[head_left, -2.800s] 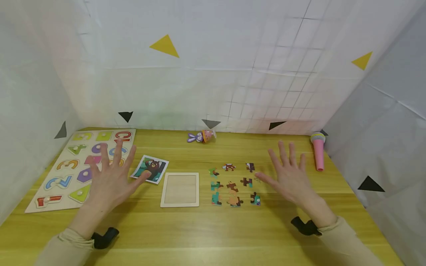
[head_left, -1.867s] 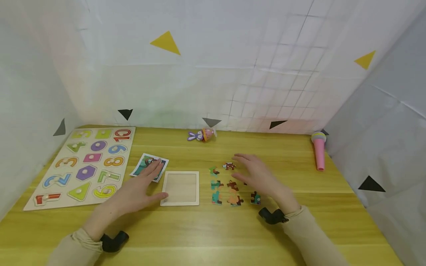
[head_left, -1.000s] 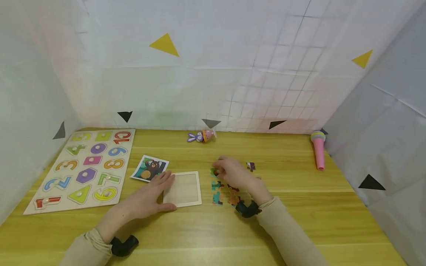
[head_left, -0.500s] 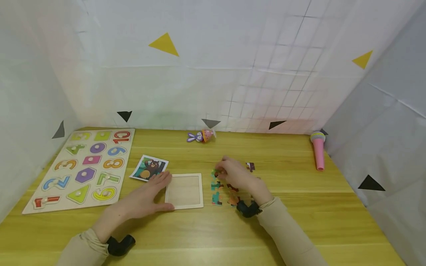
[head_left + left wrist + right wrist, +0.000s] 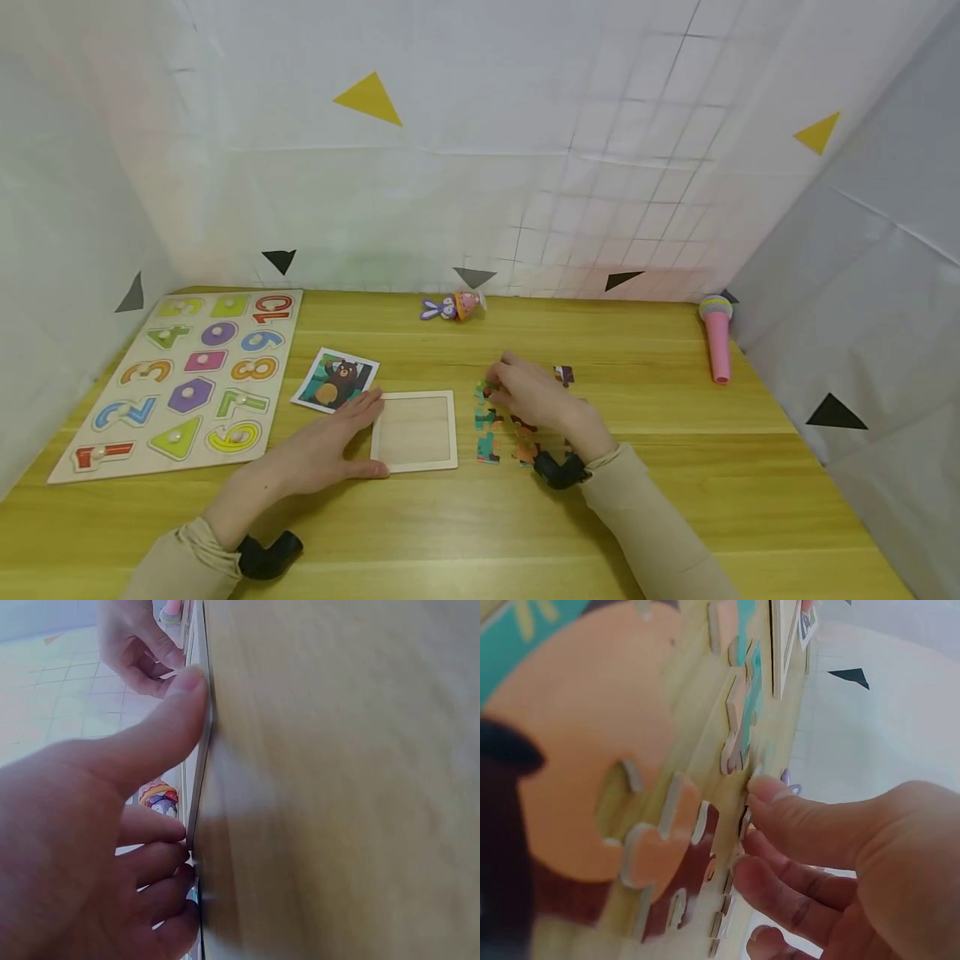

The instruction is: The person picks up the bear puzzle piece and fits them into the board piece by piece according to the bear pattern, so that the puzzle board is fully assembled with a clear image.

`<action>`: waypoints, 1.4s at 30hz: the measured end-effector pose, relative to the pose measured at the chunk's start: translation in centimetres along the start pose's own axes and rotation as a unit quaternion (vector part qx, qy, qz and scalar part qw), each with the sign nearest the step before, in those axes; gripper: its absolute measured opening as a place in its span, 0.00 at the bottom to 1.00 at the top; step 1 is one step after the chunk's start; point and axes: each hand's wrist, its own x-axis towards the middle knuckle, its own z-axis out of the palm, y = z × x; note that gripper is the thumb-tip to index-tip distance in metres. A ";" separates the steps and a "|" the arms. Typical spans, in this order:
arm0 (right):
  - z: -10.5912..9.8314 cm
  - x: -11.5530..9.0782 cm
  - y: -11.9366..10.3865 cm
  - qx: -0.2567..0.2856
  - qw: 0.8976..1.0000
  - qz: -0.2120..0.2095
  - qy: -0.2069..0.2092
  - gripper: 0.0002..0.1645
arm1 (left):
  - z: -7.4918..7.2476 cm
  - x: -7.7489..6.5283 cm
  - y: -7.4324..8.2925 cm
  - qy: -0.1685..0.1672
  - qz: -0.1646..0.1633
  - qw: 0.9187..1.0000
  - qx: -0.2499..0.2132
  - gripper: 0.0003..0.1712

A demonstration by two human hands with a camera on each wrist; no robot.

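Note:
My left hand (image 5: 318,450) spans the left side of a square wooden puzzle tray (image 5: 453,433), thumb at its near corner and fingers at its far corner. In the left wrist view, the thumb (image 5: 187,682) lies against the tray's edge. My right hand (image 5: 536,396) is over the loose jigsaw pieces (image 5: 488,447), its thumb and fingers bent around the green-and-brown far-left piece (image 5: 482,389). The right wrist view shows the thumb (image 5: 772,791) and index finger at that piece's edges, low over the table. The hand hides several other pieces.
A bear picture card (image 5: 330,392) lies beyond my left fingers. Farther left is a number-and-shape board (image 5: 285,371). A rabbit figurine (image 5: 450,307) lies at the back, a pink toy microphone (image 5: 718,342) at the right. Cloth walls (image 5: 480,208) enclose the table (image 5: 450,533).
Both hands came down from raised and spread: the left to the tray, shifting it slightly right, the right across to the far-left jigsaw piece. Over the last half second they stay nearly still.

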 end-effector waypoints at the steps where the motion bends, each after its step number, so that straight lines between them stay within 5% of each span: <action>1: 0.0 0.0 0.0 -0.001 1.000 -0.001 0.000 0.13 | 0.0 0.0 0.0 0.000 0.000 1.000 0.000 0.57; 30: 0.7 0.2 0.4 0.008 0.999 -0.049 0.005 0.13 | 0.3 0.0 -0.4 -0.001 0.010 1.000 -0.008 0.57; 42: 0.6 0.6 0.6 0.127 0.992 -0.008 0.008 0.06 | 0.3 0.0 -0.4 -0.001 0.009 1.000 -0.006 0.57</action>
